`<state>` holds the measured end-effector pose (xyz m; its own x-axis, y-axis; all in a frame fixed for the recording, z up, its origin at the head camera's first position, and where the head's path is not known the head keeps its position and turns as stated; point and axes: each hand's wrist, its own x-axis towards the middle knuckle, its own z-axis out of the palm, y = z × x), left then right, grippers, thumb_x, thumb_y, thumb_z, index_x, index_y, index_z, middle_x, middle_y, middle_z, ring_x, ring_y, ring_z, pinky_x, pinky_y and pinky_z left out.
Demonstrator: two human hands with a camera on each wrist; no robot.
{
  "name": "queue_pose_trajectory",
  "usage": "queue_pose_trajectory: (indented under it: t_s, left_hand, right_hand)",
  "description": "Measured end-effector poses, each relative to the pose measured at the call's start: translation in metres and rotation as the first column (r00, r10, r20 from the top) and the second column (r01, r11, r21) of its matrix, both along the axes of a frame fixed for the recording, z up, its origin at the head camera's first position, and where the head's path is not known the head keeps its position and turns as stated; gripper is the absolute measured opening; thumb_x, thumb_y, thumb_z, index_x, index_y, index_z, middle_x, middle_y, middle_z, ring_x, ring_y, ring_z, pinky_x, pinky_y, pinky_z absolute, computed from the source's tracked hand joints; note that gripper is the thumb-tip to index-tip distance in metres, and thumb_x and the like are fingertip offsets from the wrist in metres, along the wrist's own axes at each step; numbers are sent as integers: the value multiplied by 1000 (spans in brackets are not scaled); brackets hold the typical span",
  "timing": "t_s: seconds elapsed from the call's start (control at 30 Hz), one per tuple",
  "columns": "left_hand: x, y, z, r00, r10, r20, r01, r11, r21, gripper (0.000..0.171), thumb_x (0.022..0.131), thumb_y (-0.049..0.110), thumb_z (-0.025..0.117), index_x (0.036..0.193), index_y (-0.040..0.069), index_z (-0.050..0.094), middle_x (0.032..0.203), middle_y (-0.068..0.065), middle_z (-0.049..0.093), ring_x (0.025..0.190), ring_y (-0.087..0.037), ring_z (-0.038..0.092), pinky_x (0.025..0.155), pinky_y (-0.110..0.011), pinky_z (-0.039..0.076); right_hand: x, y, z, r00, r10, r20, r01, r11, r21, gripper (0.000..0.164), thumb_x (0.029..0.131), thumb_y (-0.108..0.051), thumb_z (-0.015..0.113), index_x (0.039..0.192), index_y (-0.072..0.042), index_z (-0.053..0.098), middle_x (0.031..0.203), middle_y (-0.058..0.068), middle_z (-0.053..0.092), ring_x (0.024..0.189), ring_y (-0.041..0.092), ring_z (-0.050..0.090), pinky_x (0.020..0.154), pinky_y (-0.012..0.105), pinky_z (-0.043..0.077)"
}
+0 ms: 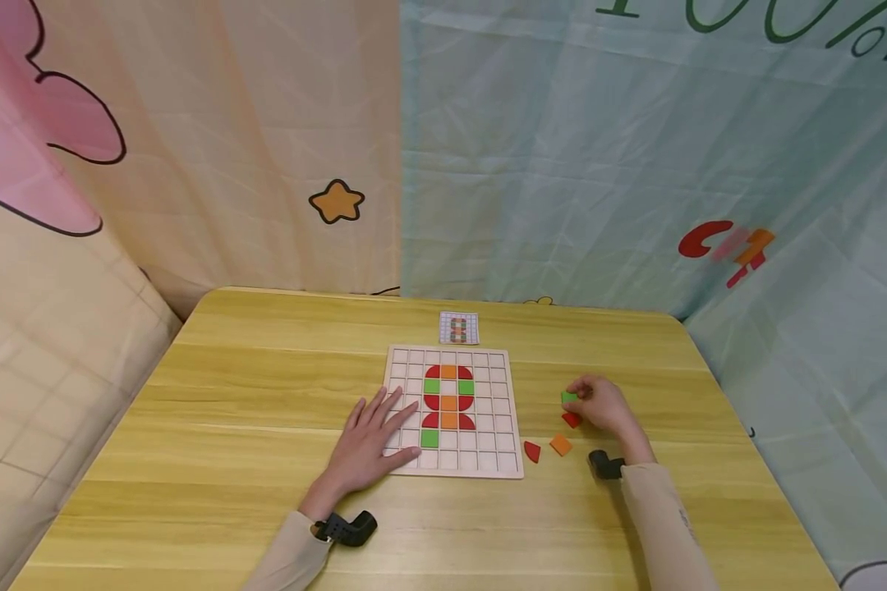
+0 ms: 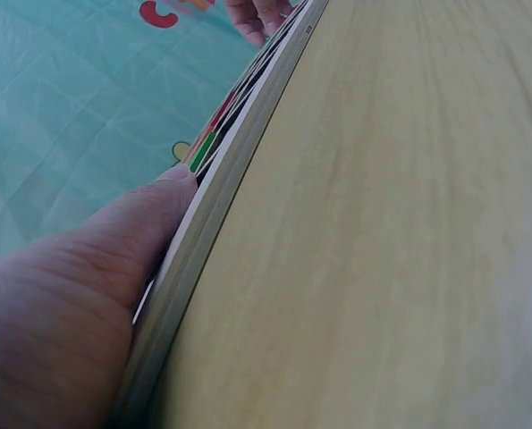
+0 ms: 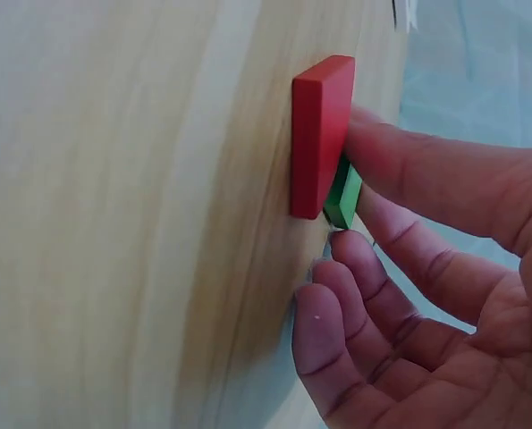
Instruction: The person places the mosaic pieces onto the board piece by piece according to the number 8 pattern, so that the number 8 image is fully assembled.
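Observation:
My left hand (image 1: 369, 447) rests with spread fingers on the left edge of a white grid board (image 1: 491, 451). In the left wrist view its thumb (image 2: 149, 214) lies along the board's rim. Red, orange and green tiles fill a column of cells, with a lone green square (image 1: 429, 438) lowest. Right of the board, my right hand (image 1: 599, 404) pinches a green square tile (image 3: 344, 197) between thumb and fingers, close to the table. A red curved-edge tile (image 3: 319, 138) lies just in front of it, nearer the wrist camera.
An orange square (image 1: 560, 445) and another red tile (image 1: 532, 451) lie between the board and my right wrist. Behind the board is a small pattern card (image 1: 459, 328). The wooden table (image 1: 251, 369) ends at printed curtains.

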<state>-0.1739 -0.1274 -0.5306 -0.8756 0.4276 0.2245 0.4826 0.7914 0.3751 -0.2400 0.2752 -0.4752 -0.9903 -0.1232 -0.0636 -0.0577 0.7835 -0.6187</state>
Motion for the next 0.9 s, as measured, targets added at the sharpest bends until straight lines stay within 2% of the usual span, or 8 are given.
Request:
queue_pose_trajectory:
  t_s: [0.4,0.6,0.7,0.9]
  left_hand:
    - [0,1,-1,1000,0,10,0,1000,2,69,90,59,51,147,23,38,156,-6,21,143,-27,7,112,-50,2]
    - [0,1,-1,1000,-1,10,1,1000,1,69,89,59,52,147,23,39,156,-6,21,143,-27,7,112,-50,1]
    - [0,1,-1,1000,-4,10,4,1000,2,68,90,58,51,147,23,38,156,-6,21,143,-27,7,112,-49,1]
    - [0,1,-1,1000,-3,7,3,1000,11,68,90,56,52,147,22,38,156,-7,21,143,-27,7,112,-49,0]
  right_hand:
    - [0,-3,-3,997,-27,-70,28,1000,10,24,78,-8,78,88,0,58,78,7,56,69,22,51,60,32,41]
    - [4,-8,-2,998,-33,-48,29,997,-68,20,80,-12,77,84,-3,59,75,4,60,65,19,54,56,31,44]
    - [8,-18,0,1000,-16,-25,12,990,-143,19,81,-12,76,83,-3,60,73,4,61,61,19,55,53,29,45]
    - [15,-50,4,996,89,-2,-87,972,-217,18,81,-14,77,82,-5,62,73,2,60,62,16,54,54,26,45]
